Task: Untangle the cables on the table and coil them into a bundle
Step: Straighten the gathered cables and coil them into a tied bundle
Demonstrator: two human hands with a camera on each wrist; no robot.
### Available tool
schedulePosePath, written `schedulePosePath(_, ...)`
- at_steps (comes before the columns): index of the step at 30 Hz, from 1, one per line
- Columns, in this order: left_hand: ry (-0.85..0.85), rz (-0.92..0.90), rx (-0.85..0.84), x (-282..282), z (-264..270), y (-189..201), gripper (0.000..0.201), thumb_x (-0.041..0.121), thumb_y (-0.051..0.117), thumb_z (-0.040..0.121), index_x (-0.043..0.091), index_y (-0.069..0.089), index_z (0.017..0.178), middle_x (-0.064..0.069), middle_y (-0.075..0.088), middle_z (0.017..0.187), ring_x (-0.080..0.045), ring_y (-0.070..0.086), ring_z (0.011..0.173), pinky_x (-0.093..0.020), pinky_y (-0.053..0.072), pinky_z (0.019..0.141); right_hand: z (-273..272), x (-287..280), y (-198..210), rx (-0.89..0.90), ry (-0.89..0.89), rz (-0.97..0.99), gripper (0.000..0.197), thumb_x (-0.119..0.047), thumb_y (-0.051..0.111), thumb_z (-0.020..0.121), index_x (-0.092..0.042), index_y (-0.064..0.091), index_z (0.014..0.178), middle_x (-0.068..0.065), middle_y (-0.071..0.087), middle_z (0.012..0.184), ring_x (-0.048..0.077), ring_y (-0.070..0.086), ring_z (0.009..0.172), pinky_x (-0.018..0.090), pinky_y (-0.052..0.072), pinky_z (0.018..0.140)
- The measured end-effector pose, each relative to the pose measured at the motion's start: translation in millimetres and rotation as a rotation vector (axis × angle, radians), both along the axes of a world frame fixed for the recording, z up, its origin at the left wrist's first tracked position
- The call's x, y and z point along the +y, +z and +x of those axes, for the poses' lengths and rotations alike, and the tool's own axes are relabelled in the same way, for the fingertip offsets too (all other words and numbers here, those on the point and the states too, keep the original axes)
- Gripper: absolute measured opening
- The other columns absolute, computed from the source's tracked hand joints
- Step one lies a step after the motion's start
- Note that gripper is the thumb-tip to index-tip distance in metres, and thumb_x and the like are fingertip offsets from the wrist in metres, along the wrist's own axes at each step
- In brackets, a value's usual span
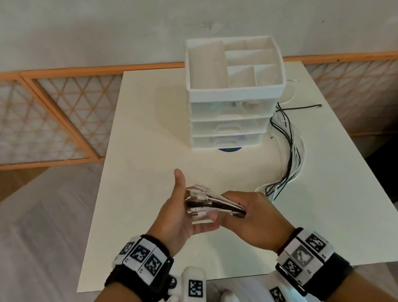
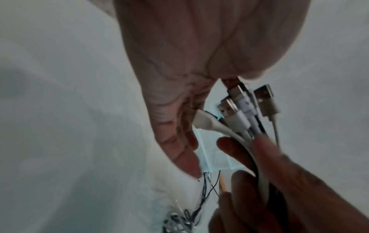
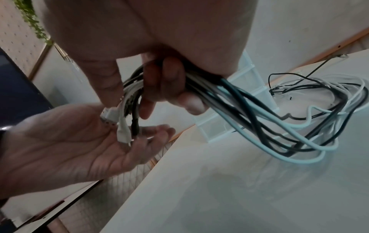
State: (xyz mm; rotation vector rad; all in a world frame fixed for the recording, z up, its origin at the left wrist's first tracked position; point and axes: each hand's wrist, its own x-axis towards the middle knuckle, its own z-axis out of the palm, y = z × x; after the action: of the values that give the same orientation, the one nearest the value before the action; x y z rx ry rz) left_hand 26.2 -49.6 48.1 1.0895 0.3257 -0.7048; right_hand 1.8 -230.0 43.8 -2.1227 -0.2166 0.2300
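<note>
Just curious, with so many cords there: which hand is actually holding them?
The right hand: its fingers curl around the bunched cables. The left hand lies open, palm flat against the plug ends, thumb up.

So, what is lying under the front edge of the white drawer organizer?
A flat round thing with a purple rim shows from under the drawer organizer at its front edge, on the table. The unit covers most of it, so I cannot tell what it is.
</note>
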Motion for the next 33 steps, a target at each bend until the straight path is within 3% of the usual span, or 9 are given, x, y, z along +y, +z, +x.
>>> schedulePosePath(3,0.060,0.066,-0.015,-15,1,6,0.083,0.077,0.037,0.083,0.002,0.066,0.106,-0.015,0.065,0.079,-0.023,0.060,0.061,-0.035,0.055,0.063,-2,-11,-4,-0.029,0.020,0.010,0.023,-0.049,0.061,0.092,-0.031,0.071,0.100,-0.016,0.054,0.053,0.004,0.048,0.050,0.017,0.037,0.051)
schedulePosePath(5,0.041,0.212,-0.078,-23,2,12,0.084,0.071,0.036,0.089,-0.004,0.068,0.105,-0.017,0.070,0.081,-0.023,0.064,0.063,-0.034,0.056,0.058,-3,-18,-7,-0.086,0.072,-0.065,0.031,-0.057,0.050,0.095,-0.036,0.066,0.112,-0.012,0.058,0.059,0.008,0.051,0.052,0.025,0.043,0.053)
schedulePosePath(8,-0.026,0.310,-0.141,-34,1,24,0.078,0.068,0.035,0.092,0.000,0.072,0.096,-0.018,0.071,0.075,-0.026,0.066,0.065,-0.037,0.060,0.062,-2,-27,-6,-0.156,0.161,-0.238,0.055,-0.067,0.029,0.093,-0.048,0.036,0.144,-0.011,0.067,0.076,0.008,0.054,0.062,0.031,0.051,0.063)
schedulePosePath(12,-0.090,0.376,-0.179,-42,-2,35,0.074,0.070,0.037,0.090,0.004,0.069,0.099,-0.016,0.064,0.070,-0.025,0.060,0.057,-0.031,0.051,0.052,-2,-33,4,-0.149,0.315,-0.332,0.060,-0.067,0.014,0.095,-0.049,0.006,0.151,-0.012,0.070,0.089,0.012,0.062,0.073,0.036,0.054,0.072)
schedulePosePath(16,-0.120,0.443,-0.209,-47,-9,34,0.085,0.078,0.031,0.082,0.006,0.066,0.107,-0.009,0.063,0.065,-0.022,0.057,0.051,-0.026,0.037,0.045,-5,-40,8,-0.094,0.398,-0.255,0.055,-0.062,0.014,0.097,-0.051,0.005,0.150,-0.014,0.056,0.070,0.008,0.053,0.065,0.040,0.053,0.072)
schedulePosePath(21,-0.186,0.417,-0.200,-47,-11,31,0.106,0.084,0.014,0.079,-0.006,0.064,0.103,-0.017,0.059,0.063,-0.025,0.055,0.051,-0.025,0.033,0.043,-10,-43,7,-0.092,0.430,-0.091,0.047,-0.056,0.021,0.102,-0.053,0.015,0.148,-0.023,0.069,0.097,-0.001,0.057,0.073,0.041,0.054,0.079)
schedulePosePath(27,-0.070,0.402,-0.185,-47,-13,25,0.072,0.062,0.029,0.098,0.003,0.066,0.081,-0.016,0.060,0.057,-0.026,0.055,0.047,-0.025,0.037,0.043,-9,-40,10,-0.102,0.402,-0.137,0.047,-0.051,0.022,0.104,-0.055,0.012,0.150,-0.029,0.063,0.089,-0.005,0.055,0.070,0.035,0.053,0.079)
schedulePosePath(31,-0.079,0.366,-0.173,-40,-15,26,0.072,0.063,0.030,0.097,0.002,0.066,0.082,-0.016,0.062,0.061,-0.026,0.059,0.051,-0.026,0.040,0.045,-7,-33,11,-0.099,0.400,-0.230,0.047,-0.052,0.020,0.104,-0.058,0.009,0.149,-0.021,0.068,0.093,0.003,0.056,0.073,0.037,0.053,0.079)
schedulePosePath(33,-0.103,0.292,-0.133,-32,-16,28,0.078,0.071,0.028,0.092,0.002,0.064,0.083,-0.016,0.062,0.065,-0.026,0.060,0.056,-0.028,0.044,0.048,-7,-27,15,-0.113,0.416,-0.297,0.048,-0.051,0.021,0.104,-0.056,0.008,0.150,-0.027,0.063,0.087,0.003,0.057,0.077,0.033,0.052,0.078)
